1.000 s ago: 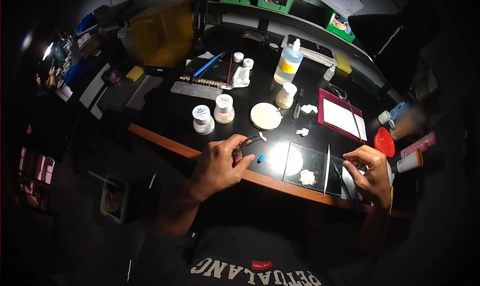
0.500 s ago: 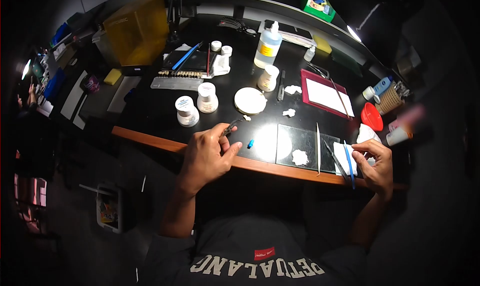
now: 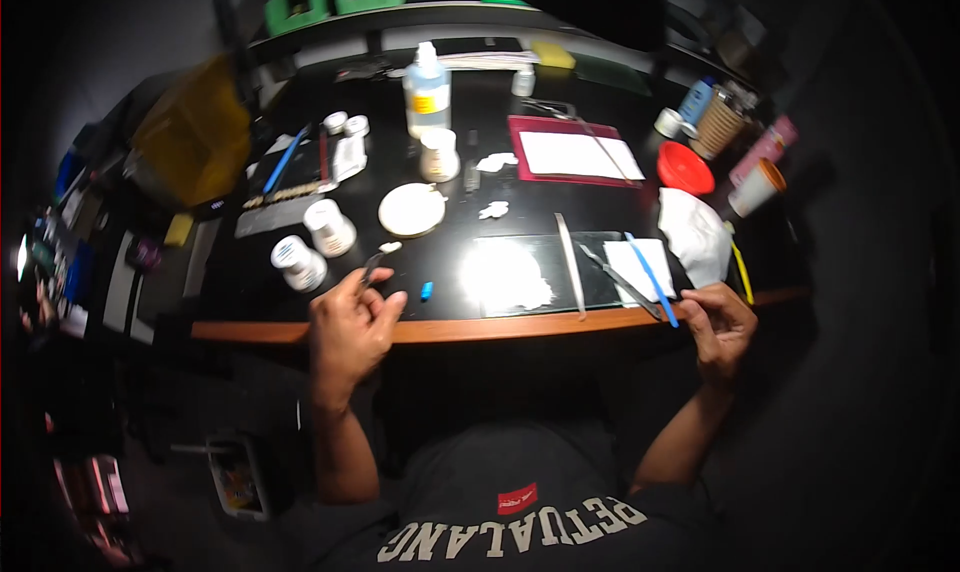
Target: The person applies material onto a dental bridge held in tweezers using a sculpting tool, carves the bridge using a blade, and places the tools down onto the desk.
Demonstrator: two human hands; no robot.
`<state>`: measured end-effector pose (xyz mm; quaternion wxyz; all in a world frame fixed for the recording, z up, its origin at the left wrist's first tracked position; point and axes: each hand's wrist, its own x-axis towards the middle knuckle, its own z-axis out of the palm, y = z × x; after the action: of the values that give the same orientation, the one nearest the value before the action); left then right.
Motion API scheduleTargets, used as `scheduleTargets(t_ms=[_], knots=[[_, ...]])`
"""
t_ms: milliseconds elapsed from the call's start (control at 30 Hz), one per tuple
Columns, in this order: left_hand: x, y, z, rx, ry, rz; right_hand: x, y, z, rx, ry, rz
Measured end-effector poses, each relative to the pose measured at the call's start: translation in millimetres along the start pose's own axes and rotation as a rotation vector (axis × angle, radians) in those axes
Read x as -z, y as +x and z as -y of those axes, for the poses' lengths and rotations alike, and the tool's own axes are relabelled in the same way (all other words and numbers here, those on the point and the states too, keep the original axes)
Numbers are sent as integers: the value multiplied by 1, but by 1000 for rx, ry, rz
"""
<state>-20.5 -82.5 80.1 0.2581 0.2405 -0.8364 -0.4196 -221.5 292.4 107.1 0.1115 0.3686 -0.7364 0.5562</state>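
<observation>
My left hand (image 3: pixel 352 327) is closed around dark tweezers (image 3: pixel 371 266) above the table's front edge. A small whitish piece (image 3: pixel 390 247) sits at their tip, near the round white dish (image 3: pixel 412 209). A small blue piece (image 3: pixel 427 291) lies on the table to the right of that hand. At the right, my right hand (image 3: pixel 720 332) has thumb and forefinger brought together; whatever is between them is too small to make out. Beside its fingertips a blue-handled tool (image 3: pixel 652 279) and a dark pointed tool (image 3: pixel 618 277) lie across white paper (image 3: pixel 640 262).
A pale stick (image 3: pixel 570 267) rests across the dark glass plate (image 3: pixel 590 252), which reflects glare. White-lidded jars (image 3: pixel 330 228), a liquid bottle (image 3: pixel 428 97) and a red-edged pad (image 3: pixel 580 156) stand behind. Crumpled tissue (image 3: pixel 694 237), a red bowl (image 3: pixel 686 167) and a yellow tool (image 3: pixel 741 264) are at right.
The view has turned, shifting the table leftward. My right hand has moved slightly away from the blue-handled tool. My left hand still holds the tweezers with the whitish piece.
</observation>
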Motion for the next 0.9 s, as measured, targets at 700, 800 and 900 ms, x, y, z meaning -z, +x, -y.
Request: scheduleTargets(t_ms=[700, 800, 900], knots=[[-6, 1, 11, -25, 80, -44, 40, 19, -115, 47, 20, -539], [-7, 1, 10, -27, 58, -52, 41, 23, -126, 57, 65, -631], [-7, 2, 12, -50, 95, -61, 36, 20, -125, 36, 101, -673]])
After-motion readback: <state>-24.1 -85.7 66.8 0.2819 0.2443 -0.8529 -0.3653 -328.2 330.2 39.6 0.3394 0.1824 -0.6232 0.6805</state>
